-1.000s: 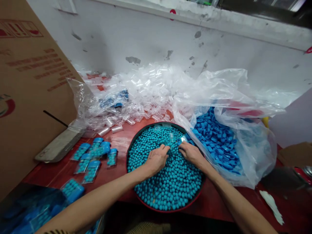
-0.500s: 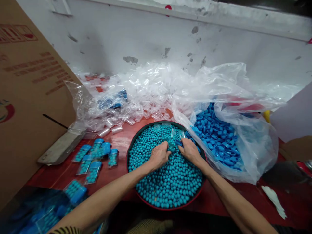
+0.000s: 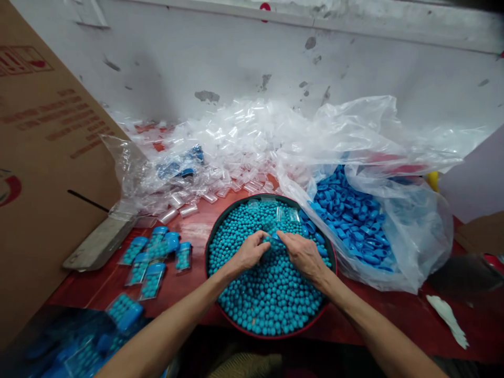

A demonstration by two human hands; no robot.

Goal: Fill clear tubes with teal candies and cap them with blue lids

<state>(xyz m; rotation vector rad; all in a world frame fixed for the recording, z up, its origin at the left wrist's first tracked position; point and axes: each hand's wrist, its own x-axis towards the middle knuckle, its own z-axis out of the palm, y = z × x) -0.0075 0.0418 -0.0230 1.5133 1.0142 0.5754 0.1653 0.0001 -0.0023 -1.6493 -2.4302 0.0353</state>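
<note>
A round, dark-walled tray [image 3: 207, 256] with a red outer edge holds a heap of turquoise beads [image 3: 271, 304]. Over the heap, my left hand [image 3: 252, 251] is closed on a small clear plastic container, mostly hidden by the fingers. My right hand [image 3: 302, 256] pinches a blue cap [image 3: 276, 237] right at the container's end; whether the cap is seated I cannot tell. Clear containers [image 3: 293, 214] lie on the beads at the tray's far side. Loose blue caps [image 3: 319, 240] rest along its right side.
Bead-filled capped containers [image 3: 153, 281] lie left of the tray, several more at lower left. Empty clear containers [image 3: 236, 142] are piled behind. An open plastic bag [image 3: 417, 231] of blue caps stands right. A cardboard box [image 3: 51, 173] rises at left, beside a greyish bar [image 3: 100, 239].
My right hand has come left from the loose caps with a blue cap, meeting the container in my left hand. The left hand has shifted slightly; the view has moved a little.
</note>
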